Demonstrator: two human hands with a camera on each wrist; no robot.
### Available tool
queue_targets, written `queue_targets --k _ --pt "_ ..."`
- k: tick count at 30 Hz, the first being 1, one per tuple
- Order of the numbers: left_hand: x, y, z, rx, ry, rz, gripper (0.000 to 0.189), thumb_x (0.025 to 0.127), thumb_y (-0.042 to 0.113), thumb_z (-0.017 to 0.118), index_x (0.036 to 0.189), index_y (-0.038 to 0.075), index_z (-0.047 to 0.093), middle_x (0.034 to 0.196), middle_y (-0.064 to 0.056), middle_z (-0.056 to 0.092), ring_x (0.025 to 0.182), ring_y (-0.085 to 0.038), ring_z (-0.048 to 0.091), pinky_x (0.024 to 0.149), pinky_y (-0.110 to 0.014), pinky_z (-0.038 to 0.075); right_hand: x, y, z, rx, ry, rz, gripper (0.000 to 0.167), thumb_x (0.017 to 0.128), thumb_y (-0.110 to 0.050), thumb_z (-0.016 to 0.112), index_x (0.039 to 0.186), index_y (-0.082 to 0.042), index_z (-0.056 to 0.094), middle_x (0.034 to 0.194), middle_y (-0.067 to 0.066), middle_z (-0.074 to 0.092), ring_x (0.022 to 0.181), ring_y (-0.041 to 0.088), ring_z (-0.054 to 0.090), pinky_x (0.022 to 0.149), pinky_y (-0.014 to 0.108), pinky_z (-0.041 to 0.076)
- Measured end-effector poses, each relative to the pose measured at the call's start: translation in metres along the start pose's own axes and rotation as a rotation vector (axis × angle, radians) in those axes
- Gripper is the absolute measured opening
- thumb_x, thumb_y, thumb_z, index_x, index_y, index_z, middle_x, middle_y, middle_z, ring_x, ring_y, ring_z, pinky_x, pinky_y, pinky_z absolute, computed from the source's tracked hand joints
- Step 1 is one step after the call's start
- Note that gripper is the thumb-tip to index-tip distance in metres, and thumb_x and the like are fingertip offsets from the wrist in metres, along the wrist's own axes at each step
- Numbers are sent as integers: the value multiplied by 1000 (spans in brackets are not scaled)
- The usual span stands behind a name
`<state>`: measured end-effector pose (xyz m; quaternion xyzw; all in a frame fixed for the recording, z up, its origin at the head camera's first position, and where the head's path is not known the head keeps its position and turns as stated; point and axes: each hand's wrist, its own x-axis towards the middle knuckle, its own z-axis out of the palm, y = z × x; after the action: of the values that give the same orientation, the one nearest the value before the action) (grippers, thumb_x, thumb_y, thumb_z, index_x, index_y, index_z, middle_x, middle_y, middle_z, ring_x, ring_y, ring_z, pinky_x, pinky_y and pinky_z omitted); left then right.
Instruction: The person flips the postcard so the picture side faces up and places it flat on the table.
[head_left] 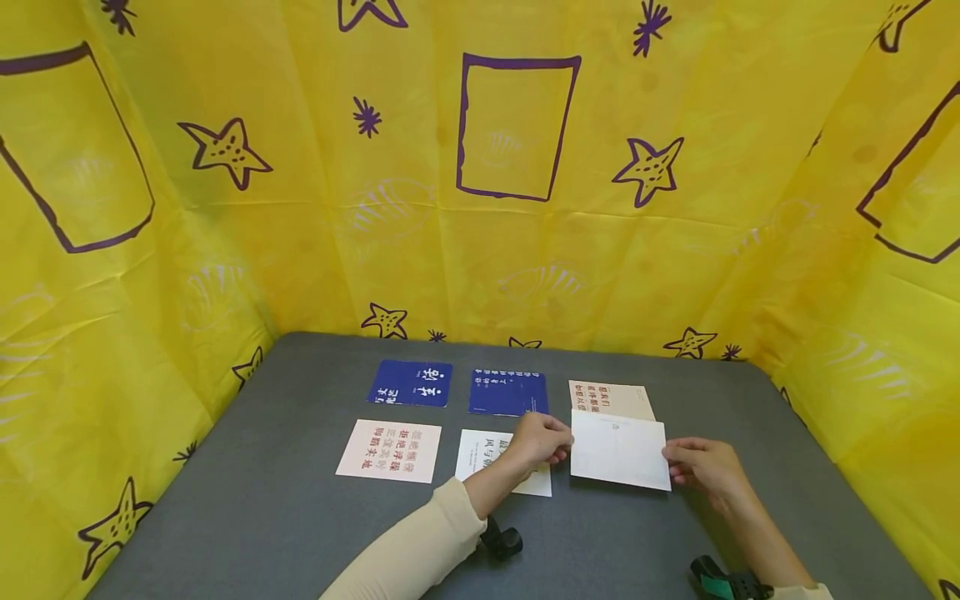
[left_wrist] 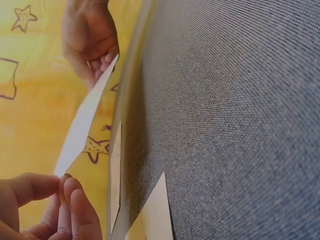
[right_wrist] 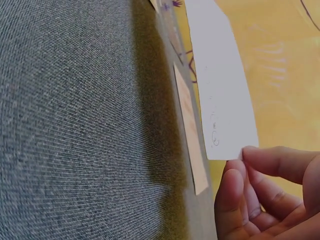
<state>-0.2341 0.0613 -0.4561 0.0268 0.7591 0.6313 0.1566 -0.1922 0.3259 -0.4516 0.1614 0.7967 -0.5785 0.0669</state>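
Observation:
Both hands hold one white card (head_left: pixel 619 450) above the grey table, its face nearly blank with a faint small mark near the top. My left hand (head_left: pixel 542 440) pinches the card's left edge between thumb and fingers. At the opposite edge, my right hand (head_left: pixel 705 468) pinches it the same way; the right wrist view shows the card (right_wrist: pixel 222 85) raised off the surface. Behind it lies a cream card with reddish-brown characters (head_left: pixel 615 398), its lower part covered. Under the left forearm, a white card with dark characters (head_left: pixel 474 454) is partly hidden.
Two blue cards with white characters, one at the left (head_left: pixel 409 383) and one at the middle (head_left: pixel 508 393), lie toward the back. A pale pink card (head_left: pixel 390 451) is at front left. Yellow patterned cloth (head_left: pixel 420 250) surrounds the grey table (head_left: pixel 247 517) at the back and sides.

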Motion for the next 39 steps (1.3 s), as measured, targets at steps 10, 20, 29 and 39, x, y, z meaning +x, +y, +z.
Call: queue_targets --k 10,20,29,39 --pt "-3 4 -4 0 5 -1 10 83 4 67 89 -2 72 69 -5 65 56 -9 56 54 -20 52 -1 -6 -1 0 3 -30 28 91 -17 68 104 7 66 75 -5 65 66 13 61 63 22 56" --pt "-3 3 -4 2 1 3 11 85 8 68 92 1 72 72 -3 64 59 -10 55 53 -19 50 0 -4 -3 48 -14 -50 15 92 -16 67 95 -2 70 73 -5 67 63 13 62 61 23 56" --pt "-3 1 -3 -20 7 4 10 84 6 68 90 0 73 72 -4 66 59 -9 55 55 -18 50 0 -1 -3 99 -15 -51 9 92 -14 66 91 -6 70 72 -6 69 63 12 65 63 24 58" --pt "-2 0 1 -63 13 45 12 86 5 68 93 -3 73 80 -9 73 69 -12 67 67 -30 59 -1 1 -7 155 -24 -95 14 92 -12 66 83 -22 70 73 -11 70 69 7 68 66 22 58"
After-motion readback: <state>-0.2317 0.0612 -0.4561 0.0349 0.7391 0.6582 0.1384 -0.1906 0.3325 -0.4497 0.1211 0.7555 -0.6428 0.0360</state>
